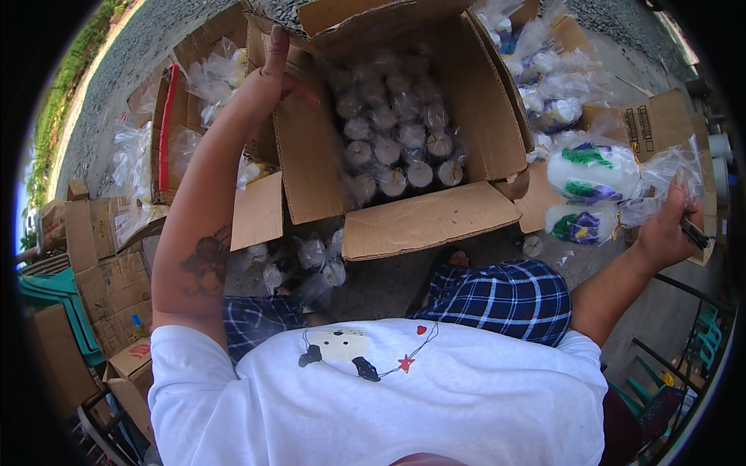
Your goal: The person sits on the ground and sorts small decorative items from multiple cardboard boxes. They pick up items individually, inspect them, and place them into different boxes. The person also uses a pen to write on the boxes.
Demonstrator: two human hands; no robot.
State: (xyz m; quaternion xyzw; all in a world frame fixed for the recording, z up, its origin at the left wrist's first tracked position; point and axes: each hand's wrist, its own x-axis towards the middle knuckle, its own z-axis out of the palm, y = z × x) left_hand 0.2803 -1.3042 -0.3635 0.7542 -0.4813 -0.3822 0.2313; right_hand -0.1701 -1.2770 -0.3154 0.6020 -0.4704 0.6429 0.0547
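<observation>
In front of me stands an open cardboard box, its near flap folded down toward my knees. Inside it, several white cylinders that look like candles stand upright, wrapped in clear plastic. My left hand is at the box's upper left edge, thumb up and fingers curled over the cardboard, partly blurred. Out to the right, my right hand grips the gathered plastic ends of two wrapped white candles with green and purple decoration and gold ties. A small dark object juts out by its fingers; its kind is unclear.
More wrapped decorated cylinders fill a carton at the right. Cartons with plastic-wrapped pieces stand at the left. Several wrapped pieces lie below the box by my leg. Green plastic chairs and a metal frame are at the sides.
</observation>
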